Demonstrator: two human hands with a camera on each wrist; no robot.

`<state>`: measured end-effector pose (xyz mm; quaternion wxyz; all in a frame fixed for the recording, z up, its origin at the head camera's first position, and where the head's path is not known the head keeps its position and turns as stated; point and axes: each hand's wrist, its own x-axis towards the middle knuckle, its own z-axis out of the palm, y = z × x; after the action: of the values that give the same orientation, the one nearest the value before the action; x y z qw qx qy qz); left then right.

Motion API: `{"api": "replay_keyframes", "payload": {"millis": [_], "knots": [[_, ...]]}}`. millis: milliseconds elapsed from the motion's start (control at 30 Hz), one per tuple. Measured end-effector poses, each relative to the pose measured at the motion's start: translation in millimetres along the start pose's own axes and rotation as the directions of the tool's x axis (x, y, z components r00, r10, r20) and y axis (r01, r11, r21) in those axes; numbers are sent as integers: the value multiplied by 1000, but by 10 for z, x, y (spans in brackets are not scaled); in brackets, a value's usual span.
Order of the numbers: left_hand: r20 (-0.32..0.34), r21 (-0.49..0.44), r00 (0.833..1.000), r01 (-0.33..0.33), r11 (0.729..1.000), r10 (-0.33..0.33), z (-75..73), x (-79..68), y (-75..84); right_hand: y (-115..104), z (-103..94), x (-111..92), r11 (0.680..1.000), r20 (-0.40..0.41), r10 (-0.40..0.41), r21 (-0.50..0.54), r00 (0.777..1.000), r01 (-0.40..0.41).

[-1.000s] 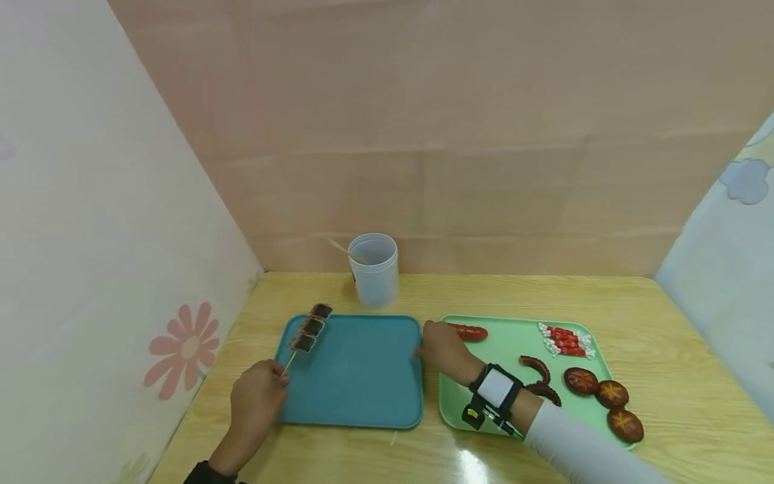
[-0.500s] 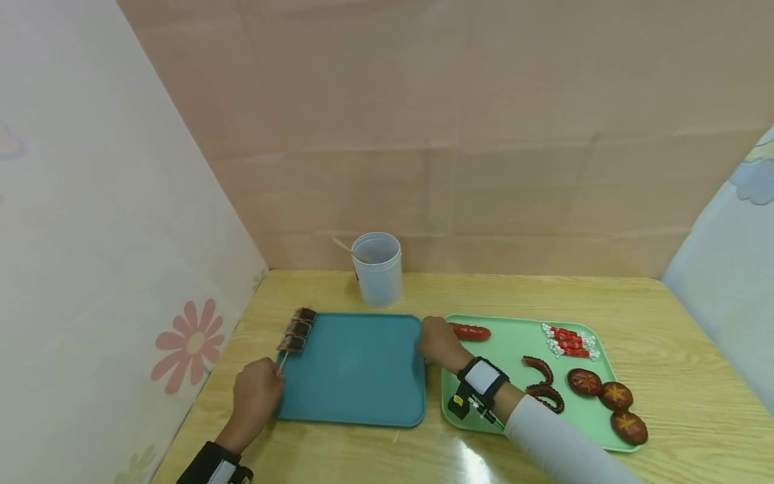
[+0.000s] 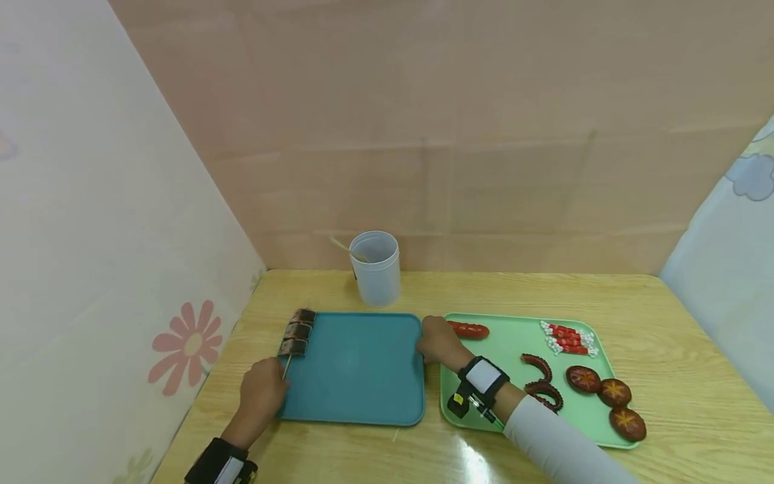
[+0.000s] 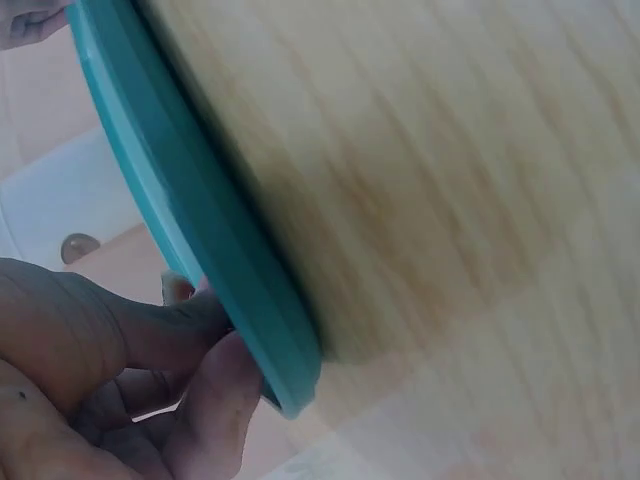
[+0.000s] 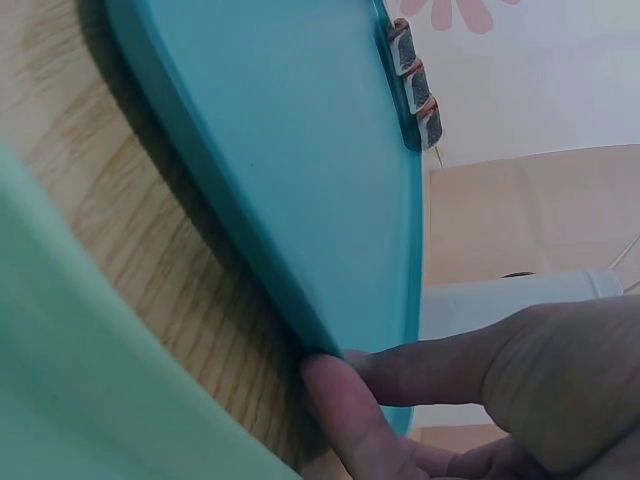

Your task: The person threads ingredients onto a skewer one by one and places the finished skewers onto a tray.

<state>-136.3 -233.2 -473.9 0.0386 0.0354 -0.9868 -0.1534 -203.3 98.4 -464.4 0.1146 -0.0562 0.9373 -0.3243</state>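
My left hand (image 3: 263, 392) pinches the thin stick of a food skewer (image 3: 296, 333) at the left side of the blue tray (image 3: 357, 373). Three dark pieces are threaded on the skewer, and they lie along the tray's left rim, at its far corner. Seen from the left wrist, the fingers (image 4: 225, 395) are right at the tray's rim, and the stick is mostly hidden. On the opposite side, my right hand (image 3: 440, 344) pinches the tray's right rim between thumb and finger, as the right wrist view shows.
A green tray (image 3: 502, 376) on the right bears a red sausage (image 3: 470, 330), curled tentacles (image 3: 537, 366), red-and-white sticks (image 3: 568, 338) and three scored mushroom caps (image 3: 613, 392). Behind the blue tray stands a white bucket (image 3: 379, 275) with a stick (image 3: 345, 247) in it. Walls border the table.
The skewer has come down and left, from over the blue tray to its left rim, turning more upright in view. My right hand stays at the right rim.
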Motion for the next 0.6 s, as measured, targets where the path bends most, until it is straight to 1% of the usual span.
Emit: {"api": "replay_keyframes", "payload": {"millis": [200, 333, 467, 600], "knots": [[19, 16, 1000, 6, 1000, -7, 0, 8, -30, -6, 8, 9, 999, 13, 33, -7, 999, -33], [27, 33, 1000, 9, 999, -10, -16, 6, -22, -6, 6, 6, 999, 13, 37, -7, 999, -37], [14, 43, 1000, -4, 999, 4, -32, -7, -2, -12, -5, -1, 999, 10, 33, -5, 999, -33], [7, 61, 1000, -18, 998, 17, -33, -13, 5, -17, -13, -3, 999, 17, 46, -5, 999, -46]]}}
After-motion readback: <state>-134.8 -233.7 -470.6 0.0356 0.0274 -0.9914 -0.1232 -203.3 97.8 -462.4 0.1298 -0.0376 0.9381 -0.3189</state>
